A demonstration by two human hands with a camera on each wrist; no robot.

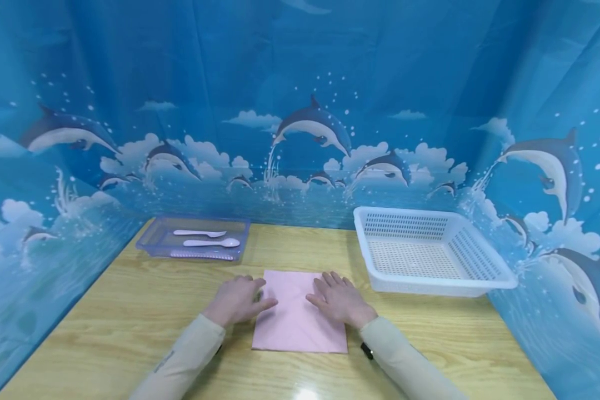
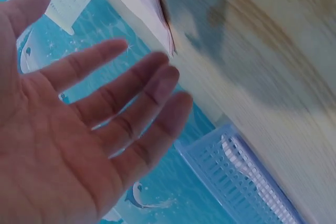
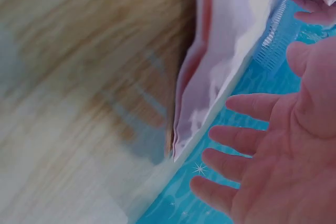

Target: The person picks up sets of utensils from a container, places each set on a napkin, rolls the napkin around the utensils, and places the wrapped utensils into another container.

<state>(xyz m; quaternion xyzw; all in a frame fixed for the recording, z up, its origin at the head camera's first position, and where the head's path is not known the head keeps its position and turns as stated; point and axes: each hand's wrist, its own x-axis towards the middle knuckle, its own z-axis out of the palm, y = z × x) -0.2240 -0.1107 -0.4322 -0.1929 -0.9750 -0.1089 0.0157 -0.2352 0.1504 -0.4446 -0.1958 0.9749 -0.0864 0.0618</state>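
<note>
A pink folded cloth [image 1: 297,330] lies flat on the wooden table in front of me, its stacked layers showing at the edge in both wrist views. My left hand [image 1: 236,300] is at the cloth's left edge, fingers spread and pointing inward. Over the right edge is my right hand [image 1: 341,300], with the fingers extended. Both palms look empty in the wrist views, where the left fingers [image 2: 152,85] and right fingers [image 3: 239,140] appear raised off the cloth. Whether any fingertip touches it in the head view, I cannot tell.
A translucent purple tray [image 1: 152,236] at the back left holds a light-coloured fork [image 1: 200,233] and a spoon [image 1: 212,243]. At the back right stands a white perforated basket [image 1: 440,286]. Behind the table hangs a blue dolphin-print curtain [image 1: 300,55], which also covers both sides.
</note>
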